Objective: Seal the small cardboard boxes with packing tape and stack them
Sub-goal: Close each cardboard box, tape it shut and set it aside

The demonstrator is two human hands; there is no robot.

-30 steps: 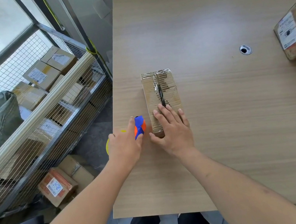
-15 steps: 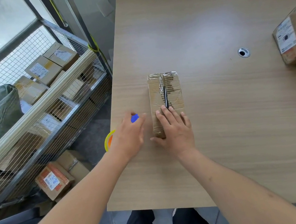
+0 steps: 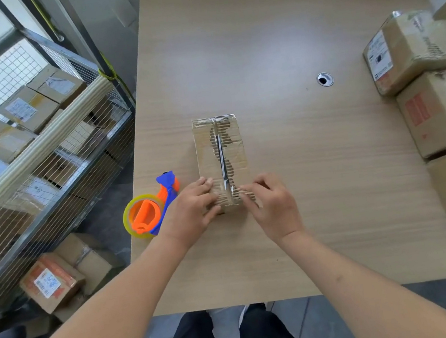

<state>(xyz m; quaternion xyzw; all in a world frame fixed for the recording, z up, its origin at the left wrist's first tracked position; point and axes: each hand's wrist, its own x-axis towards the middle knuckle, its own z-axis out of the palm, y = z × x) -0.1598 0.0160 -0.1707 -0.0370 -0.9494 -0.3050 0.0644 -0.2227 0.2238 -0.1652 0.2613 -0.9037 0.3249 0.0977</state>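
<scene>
Left hand [image 3: 193, 210] released tape dispenser [image 3: 152, 209], both hands now flat on box [image 3: 221, 154]

The left hand [image 3: 192, 207] lets go of the orange-and-blue tape dispenser with its clear roll [image 3: 150, 209], now lying at the table's left edge, and comes across to press on the near left end of the small brown cardboard box [image 3: 221, 154]. The right hand [image 3: 270, 208] slides off the top to the near right corner, fingers curling against it.
</scene>
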